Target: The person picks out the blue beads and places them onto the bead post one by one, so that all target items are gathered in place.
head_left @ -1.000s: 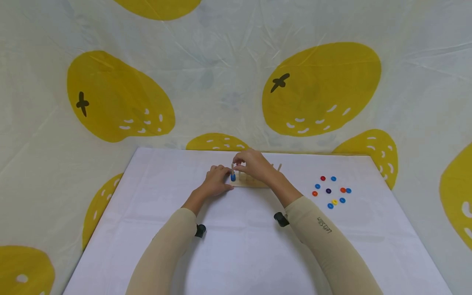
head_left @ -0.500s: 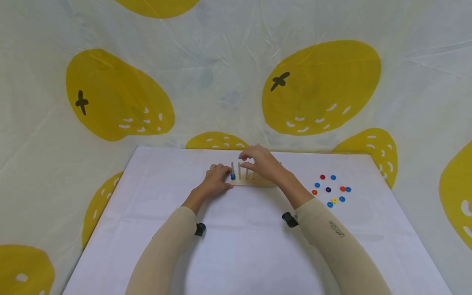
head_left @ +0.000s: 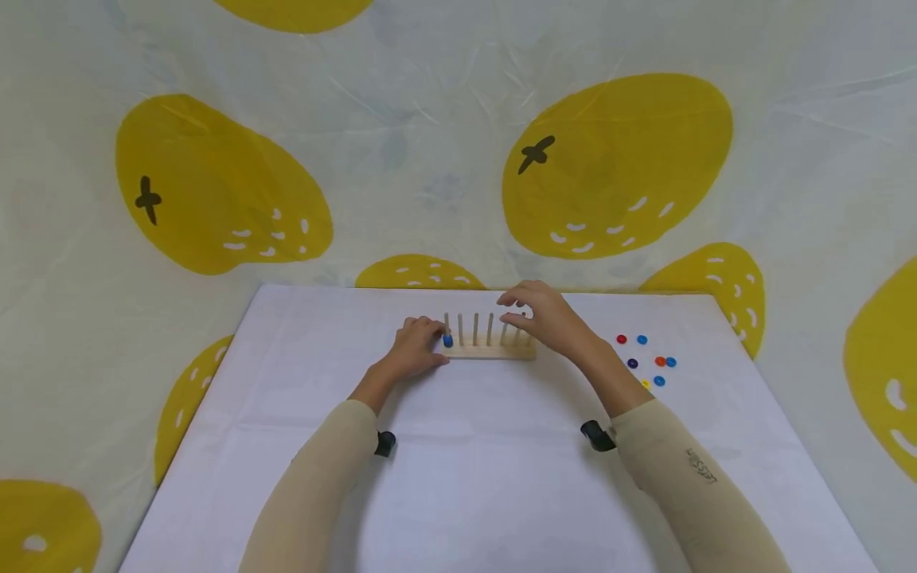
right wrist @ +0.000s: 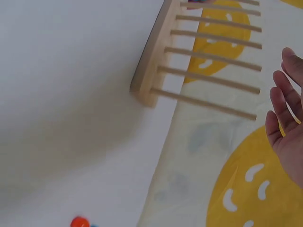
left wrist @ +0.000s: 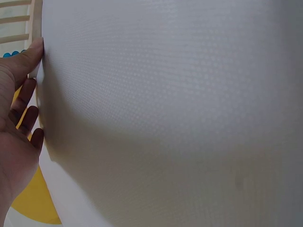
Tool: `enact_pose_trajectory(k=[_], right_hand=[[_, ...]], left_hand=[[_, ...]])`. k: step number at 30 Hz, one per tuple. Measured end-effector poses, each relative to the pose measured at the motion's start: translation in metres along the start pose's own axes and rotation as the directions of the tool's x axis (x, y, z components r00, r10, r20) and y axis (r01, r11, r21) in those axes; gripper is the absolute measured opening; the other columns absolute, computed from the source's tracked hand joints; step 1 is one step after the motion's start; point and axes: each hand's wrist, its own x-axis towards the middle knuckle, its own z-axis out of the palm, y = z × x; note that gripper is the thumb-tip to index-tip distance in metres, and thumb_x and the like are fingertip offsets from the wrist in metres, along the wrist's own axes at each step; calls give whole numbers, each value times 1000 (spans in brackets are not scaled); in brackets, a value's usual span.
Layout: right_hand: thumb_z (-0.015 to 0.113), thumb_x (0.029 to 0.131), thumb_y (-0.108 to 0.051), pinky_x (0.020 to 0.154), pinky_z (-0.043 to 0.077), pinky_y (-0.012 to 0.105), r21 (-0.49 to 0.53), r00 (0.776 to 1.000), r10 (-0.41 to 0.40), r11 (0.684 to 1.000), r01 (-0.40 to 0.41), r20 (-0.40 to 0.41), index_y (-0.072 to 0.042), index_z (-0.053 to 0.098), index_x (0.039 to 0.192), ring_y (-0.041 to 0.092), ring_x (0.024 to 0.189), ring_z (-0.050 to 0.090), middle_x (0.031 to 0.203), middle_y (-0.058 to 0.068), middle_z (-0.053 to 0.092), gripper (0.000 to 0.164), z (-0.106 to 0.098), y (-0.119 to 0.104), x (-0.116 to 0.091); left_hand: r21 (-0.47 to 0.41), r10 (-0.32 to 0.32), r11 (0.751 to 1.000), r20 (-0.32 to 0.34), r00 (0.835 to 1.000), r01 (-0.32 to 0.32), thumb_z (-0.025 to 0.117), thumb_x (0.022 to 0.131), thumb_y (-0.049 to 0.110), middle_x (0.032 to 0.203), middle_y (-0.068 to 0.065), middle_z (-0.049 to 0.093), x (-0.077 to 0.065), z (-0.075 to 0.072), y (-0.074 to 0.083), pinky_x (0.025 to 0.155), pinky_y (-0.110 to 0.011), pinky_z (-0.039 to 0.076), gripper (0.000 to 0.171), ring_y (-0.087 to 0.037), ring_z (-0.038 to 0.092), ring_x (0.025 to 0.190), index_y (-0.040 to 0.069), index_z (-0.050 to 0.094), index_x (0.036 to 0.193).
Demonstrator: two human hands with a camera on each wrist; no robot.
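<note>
A pale wooden base with a row of upright pegs stands near the back of the table. My left hand grips its left end, the thumb at the front edge and the other fingers round the side. Blue rings are stacked low on the leftmost peg; several blue ones show beyond the thumb in the left wrist view. Above the right-hand pegs hovers my right hand, thumb and fingers apart and nothing between them. In the right wrist view, its relaxed fingers are beside bare peg tips.
Loose rings lie to the right: a red ring, a dark purple one, an orange one, a yellow one and blue ones. My right sleeve passes close to them. A patterned cloth hangs behind the table.
My right hand has moved right from the leftmost pegs, uncovering the row; the red spot at its fingertips is gone. My right arm now covers some loose rings. The left hand keeps its place.
</note>
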Motion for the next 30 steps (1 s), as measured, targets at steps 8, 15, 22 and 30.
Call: enact_pose_trajectory(k=[8,15,22,30], right_hand=[[80,90,-12,89,55,48,-11,999,-1,1000,1,-49,-6,73,114,31,100,65,109,11,73,26,-16,24,-22],[80,90,-12,89,56,50,-62,996,71,995,-75,-59,-7,72,116,30,100,65,111,12,73,27,-28,49,-48],[77,93,-11,94,52,54,-87,985,174,981,-174,-8,-6,72,118,33,105,63,117,14,73,26,-30,77,-78],[76,93,-11,91,51,56,-112,959,282,954,-279,10,-3,72,123,37,106,59,118,18,72,31,-28,109,-112]], left_hand=[[-1,1,1000,-1,1000,-1,86,86,30,132,-9,61,-2,-3,-1,112,-50,37,60,-32,44,131,9,62,138],[-9,-14,1000,-1,1000,14,85,86,30,133,-8,61,-3,-3,-2,113,-49,36,59,-31,44,131,11,63,138],[-33,-19,999,14,1000,20,85,87,30,134,-7,60,-4,-3,-2,114,-48,36,59,-29,43,132,12,62,139],[-37,4,999,6,1000,-4,85,87,30,133,-7,61,-3,-2,-1,112,-48,37,58,-30,44,130,12,63,138]])
